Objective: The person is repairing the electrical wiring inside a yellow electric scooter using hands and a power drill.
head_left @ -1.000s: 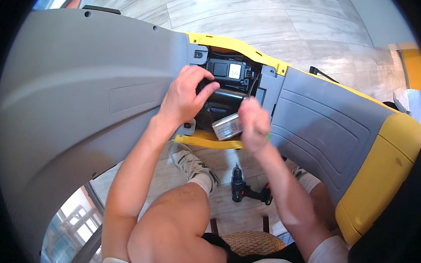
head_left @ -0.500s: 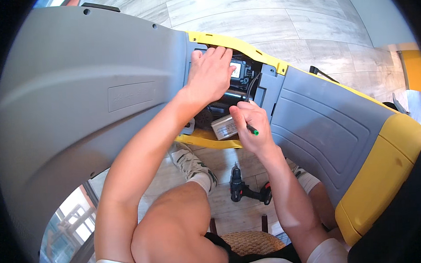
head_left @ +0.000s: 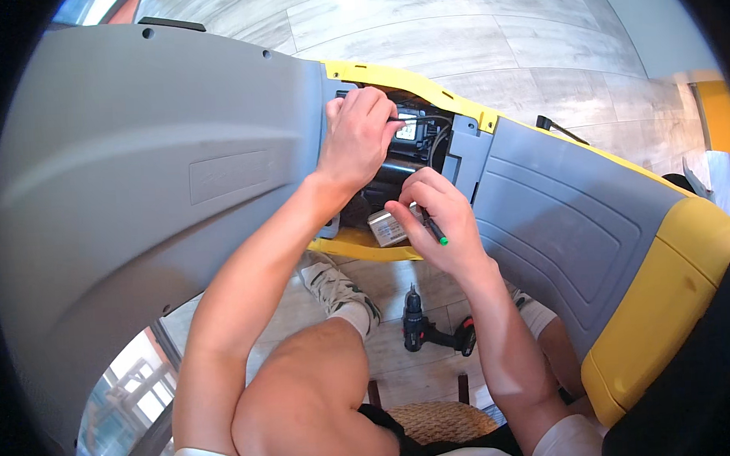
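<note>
My left hand (head_left: 357, 135) pinches a black cable (head_left: 424, 119) near the upper part of an open compartment, over a black module (head_left: 409, 131) with a white label. At the compartment's lower right, my right hand (head_left: 438, 221) has curled fingers around a dark, green-tipped tool (head_left: 442, 239); its thumb juts out to the left. Just behind that thumb, a silver metal box (head_left: 388, 227) with a label lies tilted, partly covered. A black cylinder (head_left: 397, 169) crosses the middle of the compartment, and more cables run down its right side.
Grey body panels (head_left: 117, 157) flank the compartment, with yellow trim (head_left: 411, 81) along its edges. Below, a black cordless drill (head_left: 414, 328) rests on the plank floor (head_left: 412, 364) between my legs, beside a chair with a woven seat (head_left: 438, 420).
My left hand has moved up and right from the compartment's left and now grips a cable. My right hand has stayed at the lower right, its fingers shifting on the green-tipped tool.
</note>
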Tool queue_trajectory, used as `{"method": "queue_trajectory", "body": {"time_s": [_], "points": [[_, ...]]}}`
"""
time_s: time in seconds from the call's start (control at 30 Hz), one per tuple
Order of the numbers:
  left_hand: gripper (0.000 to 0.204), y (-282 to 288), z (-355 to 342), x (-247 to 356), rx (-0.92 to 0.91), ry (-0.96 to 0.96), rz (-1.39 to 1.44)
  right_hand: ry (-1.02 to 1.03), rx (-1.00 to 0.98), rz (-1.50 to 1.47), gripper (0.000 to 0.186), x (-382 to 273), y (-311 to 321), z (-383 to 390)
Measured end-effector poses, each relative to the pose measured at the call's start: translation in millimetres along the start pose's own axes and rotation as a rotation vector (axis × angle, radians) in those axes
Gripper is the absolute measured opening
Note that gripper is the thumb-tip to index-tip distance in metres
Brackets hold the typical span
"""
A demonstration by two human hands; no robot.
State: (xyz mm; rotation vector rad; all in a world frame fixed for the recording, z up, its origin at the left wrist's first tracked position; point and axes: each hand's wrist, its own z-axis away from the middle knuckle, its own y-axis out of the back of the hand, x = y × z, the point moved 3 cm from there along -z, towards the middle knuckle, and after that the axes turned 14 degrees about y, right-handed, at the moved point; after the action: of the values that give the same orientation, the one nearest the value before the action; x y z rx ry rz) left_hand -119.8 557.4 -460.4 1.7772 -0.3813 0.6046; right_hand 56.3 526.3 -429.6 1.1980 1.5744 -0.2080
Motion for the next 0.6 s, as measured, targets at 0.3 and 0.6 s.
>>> {"method": "queue_trajectory", "body": {"time_s": [0.3, 0.6], "points": [[0.010, 26.1, 19.8, -8.9, -0.157, -0.058, 0.197, -0.060, -0.573, 0.219, 0.028, -15.1, 12.1, 3.3], [0.038, 28.1, 69.5, -6.7, -0.127, 0.016, 0.124, -0.452, 0.026, 0.380, 0.026, 5.1, 32.0, -62.5]]}}
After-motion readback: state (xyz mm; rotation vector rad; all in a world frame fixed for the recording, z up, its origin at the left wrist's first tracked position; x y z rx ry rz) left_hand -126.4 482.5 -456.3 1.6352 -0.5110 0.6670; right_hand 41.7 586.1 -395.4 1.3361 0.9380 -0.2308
